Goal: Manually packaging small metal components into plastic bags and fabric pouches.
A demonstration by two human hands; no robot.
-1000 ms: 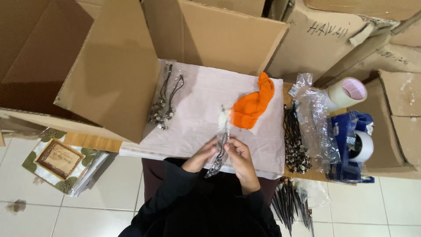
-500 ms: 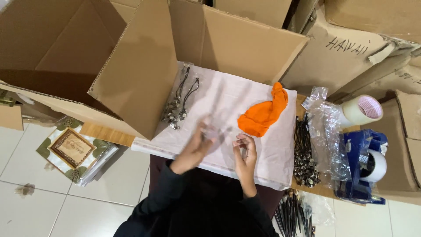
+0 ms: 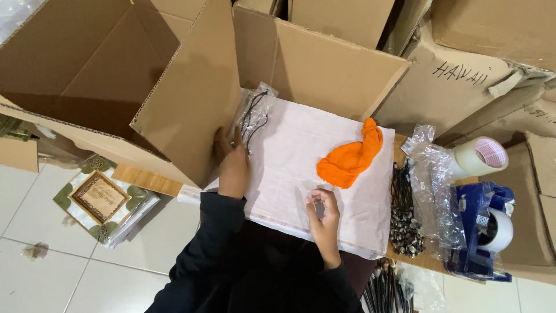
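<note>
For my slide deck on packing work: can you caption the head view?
Left hand rests on bagged items beside a cardboard box; right hand hovers over white cloth.

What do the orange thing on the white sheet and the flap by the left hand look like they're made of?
The crumpled orange cloth looks like soft matte knit fabric: it folds and bunches. The big brown box flap beside the left hand is corrugated cardboard; its cut edge shows fluting. The white sheet seems thin paper or fabric, faintly creased; which one is unclear.
</note>
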